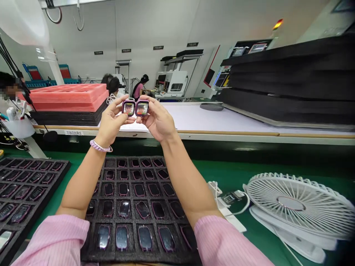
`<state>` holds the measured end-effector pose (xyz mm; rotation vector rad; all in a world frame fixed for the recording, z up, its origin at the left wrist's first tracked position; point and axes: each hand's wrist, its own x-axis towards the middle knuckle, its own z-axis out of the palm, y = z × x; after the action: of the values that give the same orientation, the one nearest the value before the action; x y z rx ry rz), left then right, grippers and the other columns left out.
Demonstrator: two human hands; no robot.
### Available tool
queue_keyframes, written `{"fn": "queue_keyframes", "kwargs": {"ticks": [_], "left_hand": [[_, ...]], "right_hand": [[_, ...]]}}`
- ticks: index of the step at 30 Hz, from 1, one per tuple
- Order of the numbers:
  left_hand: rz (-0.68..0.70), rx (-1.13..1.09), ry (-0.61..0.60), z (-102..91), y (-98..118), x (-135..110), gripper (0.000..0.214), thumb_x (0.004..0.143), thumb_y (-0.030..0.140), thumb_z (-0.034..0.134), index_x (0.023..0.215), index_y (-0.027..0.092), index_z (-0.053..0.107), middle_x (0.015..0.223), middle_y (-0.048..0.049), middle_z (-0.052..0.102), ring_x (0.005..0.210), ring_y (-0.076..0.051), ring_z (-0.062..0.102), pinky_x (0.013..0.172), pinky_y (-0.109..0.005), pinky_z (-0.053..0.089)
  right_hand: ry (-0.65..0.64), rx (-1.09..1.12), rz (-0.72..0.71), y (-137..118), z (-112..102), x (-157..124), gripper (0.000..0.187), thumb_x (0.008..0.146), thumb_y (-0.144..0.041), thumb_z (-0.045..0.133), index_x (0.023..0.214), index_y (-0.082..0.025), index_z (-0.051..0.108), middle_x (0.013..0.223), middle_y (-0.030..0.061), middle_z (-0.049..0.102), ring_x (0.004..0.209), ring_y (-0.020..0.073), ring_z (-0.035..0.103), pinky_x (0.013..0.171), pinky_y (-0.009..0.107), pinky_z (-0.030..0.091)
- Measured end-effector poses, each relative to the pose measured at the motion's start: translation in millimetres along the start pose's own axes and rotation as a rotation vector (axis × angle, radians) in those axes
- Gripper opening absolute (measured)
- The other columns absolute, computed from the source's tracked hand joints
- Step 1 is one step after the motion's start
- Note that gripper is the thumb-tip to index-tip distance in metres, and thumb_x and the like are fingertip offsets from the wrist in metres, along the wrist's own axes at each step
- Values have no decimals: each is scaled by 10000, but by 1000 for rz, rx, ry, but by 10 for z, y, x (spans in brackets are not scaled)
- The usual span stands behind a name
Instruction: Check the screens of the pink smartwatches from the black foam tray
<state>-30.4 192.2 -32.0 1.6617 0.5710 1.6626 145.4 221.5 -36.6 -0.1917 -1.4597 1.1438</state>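
My left hand (pixel 114 117) pinches a small watch-like device (pixel 128 108) with a dark purple frame and a lit screen. Right beside it, my right hand (pixel 158 117) grips a second such device (pixel 142 108), its screen lit too. Both are raised side by side in front of me, screens facing my way. Below my forearms lies a black foam tray (pixel 131 218) with many similar purple-framed devices in its compartments, their screens dark. The forearms cover part of that tray.
Another filled foam tray (pixel 62 170) lies at left. A white fan (pixel 291 203) stands at right, near a cable and small electronics (pixel 231 197). Pink foam trays (pixel 69 98) and black trays (pixel 291 81) are stacked on the shelf. Other people (pixel 141 87) sit further back.
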Motion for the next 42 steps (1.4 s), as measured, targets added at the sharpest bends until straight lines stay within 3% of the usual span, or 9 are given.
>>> {"fn": "queue_keyframes", "kwargs": {"ticks": [4,10,17,22,27,31,38,42], "left_hand": [[56,22,-16,-53,154,234,630,764,135,682,1378,271,650,1109,-46,743,779,-158,757,781,-317,687],[149,42,-25,-29,269,371,633,773,168,680,1390,300,636,1121,-45,733,793,-179,752,774,-350,677],[221,57,-48,5,257,368,658,764,302,864,1372,333,614,1148,-54,680,861,-199,737,776,-354,659],[284,116,-27,-6,188,373,697,726,425,949,1339,341,628,1134,-54,657,947,-221,719,767,-338,646],[284,112,-26,34,187,353,686,719,451,951,1320,331,642,1082,-42,670,834,-179,712,733,-313,637],[245,107,-12,74,144,180,652,728,424,936,1300,311,645,1066,-40,688,836,-169,702,726,-288,632],[29,54,32,93,-75,-408,637,749,340,905,1309,260,613,1091,-48,706,742,-133,715,718,-264,634],[-28,21,41,85,-213,-643,622,772,315,884,1320,237,599,1078,-51,717,719,-117,717,703,-238,626]], "right_hand": [[-65,-80,-72,-161,47,224,478,921,-634,763,1216,-280,636,991,17,673,686,162,644,689,333,577],[-44,-193,-61,-394,90,356,475,962,-654,693,1250,-282,623,1022,43,653,747,192,655,700,368,583],[-80,-164,-55,-483,94,326,453,961,-614,683,1252,-274,615,1063,59,649,770,204,672,707,384,580],[-106,-178,-21,-513,111,220,578,815,-412,773,1336,-257,579,1053,44,632,823,202,682,772,377,585],[-100,-124,-20,-529,97,184,621,709,-324,787,1293,-265,587,1013,6,662,772,185,672,803,380,598],[-107,-107,-10,-445,70,41,617,722,-335,821,1288,-252,593,957,-5,666,762,183,680,772,365,604],[-61,27,123,-68,64,-469,581,738,-297,843,1260,-237,594,977,-7,714,727,164,692,760,342,631],[-40,78,165,105,66,-668,558,752,-252,815,1267,-227,602,916,-13,715,719,165,711,742,313,621]]}}
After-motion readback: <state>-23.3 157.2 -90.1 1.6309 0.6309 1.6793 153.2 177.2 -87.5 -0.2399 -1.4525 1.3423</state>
